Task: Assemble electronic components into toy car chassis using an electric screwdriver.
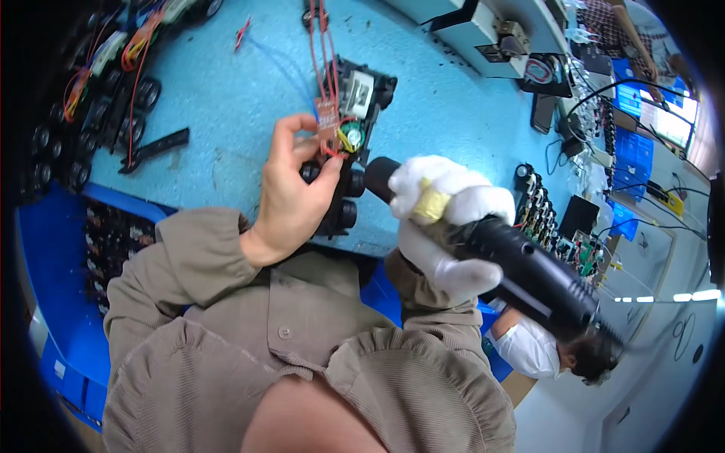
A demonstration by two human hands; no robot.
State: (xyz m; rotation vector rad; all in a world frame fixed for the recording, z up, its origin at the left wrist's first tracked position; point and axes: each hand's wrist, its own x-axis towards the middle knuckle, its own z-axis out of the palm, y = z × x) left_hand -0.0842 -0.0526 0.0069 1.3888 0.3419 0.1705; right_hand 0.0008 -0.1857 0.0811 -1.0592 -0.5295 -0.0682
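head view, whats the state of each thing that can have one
left hand: bare, pinching the small circuit board
small circuit board: held upright, red wires attached
right hand: white-gloved, gripping the black power tool
black power tool: tip at the black chassis
black chassis: lying on the blue table, insides exposed

- Bright, even light falls from overhead on the blue desk [226, 98]; shadows under things are soft and short.
- The white glove [445, 219] is nearly washed out.
- Ceiling lamps [664, 297] glare at the right rim.
- Straight edges bend strongly outward, and the corners are black.
- The black tool [529, 264] near the lens looks slightly soft.
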